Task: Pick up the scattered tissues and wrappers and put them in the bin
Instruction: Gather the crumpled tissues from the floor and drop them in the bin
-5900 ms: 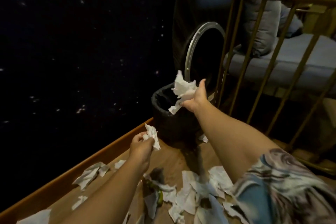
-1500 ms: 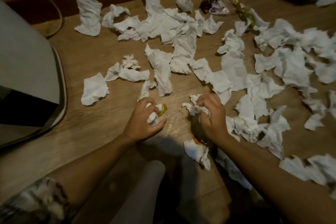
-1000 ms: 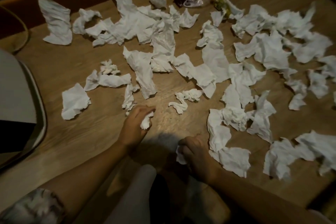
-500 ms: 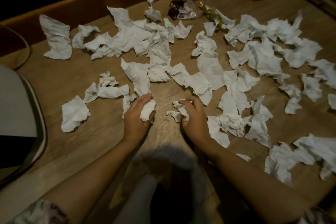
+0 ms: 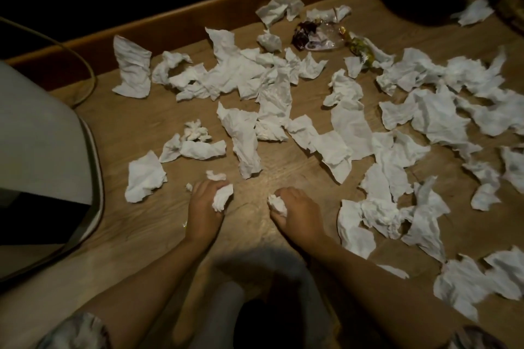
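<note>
Now both hands hold tissue wads.

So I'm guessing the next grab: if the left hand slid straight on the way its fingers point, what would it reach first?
Probably the small tissue scrap just beyond the left hand, which already grips a tissue wad. Farther along that line lies the twisted tissue; depth is hard to judge.

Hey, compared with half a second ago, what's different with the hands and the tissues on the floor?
The right hand has gathered the small crumpled white tissue it was reaching for and drawn it back toward the body. The left hand still grips its white tissue wad, also pulled back slightly. The other scattered white tissues, the candy wrappers and the wooden floor look unchanged.
</note>
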`<control>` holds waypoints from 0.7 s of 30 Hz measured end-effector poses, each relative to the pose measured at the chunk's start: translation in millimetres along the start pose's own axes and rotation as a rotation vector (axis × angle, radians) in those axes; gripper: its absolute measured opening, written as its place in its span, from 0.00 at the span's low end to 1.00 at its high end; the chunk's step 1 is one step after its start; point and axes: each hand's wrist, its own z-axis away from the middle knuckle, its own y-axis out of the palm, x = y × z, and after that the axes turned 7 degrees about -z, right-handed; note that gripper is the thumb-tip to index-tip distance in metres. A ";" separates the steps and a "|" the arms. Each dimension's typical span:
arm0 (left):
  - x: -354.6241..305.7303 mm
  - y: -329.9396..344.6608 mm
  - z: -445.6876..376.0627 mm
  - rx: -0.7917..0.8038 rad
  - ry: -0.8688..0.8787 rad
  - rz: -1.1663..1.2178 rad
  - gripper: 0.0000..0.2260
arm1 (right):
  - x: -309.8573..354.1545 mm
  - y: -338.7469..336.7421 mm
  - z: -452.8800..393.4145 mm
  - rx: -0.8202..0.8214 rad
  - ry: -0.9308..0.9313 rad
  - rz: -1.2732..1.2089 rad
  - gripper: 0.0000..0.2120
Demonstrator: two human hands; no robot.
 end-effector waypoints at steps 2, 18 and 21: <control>-2.3 -3.2 -3.5 0.000 -0.030 0.000 0.12 | 13.5 -5.3 -10.7 -0.040 0.015 -0.147 0.12; -243.1 -77.5 -198.4 -0.048 -0.430 0.746 0.15 | 77.6 -264.9 -150.0 -0.385 -0.131 -0.406 0.13; -298.5 -87.2 -219.3 -0.019 -0.385 0.741 0.19 | 64.1 -320.6 -140.0 -0.467 -0.078 -0.625 0.07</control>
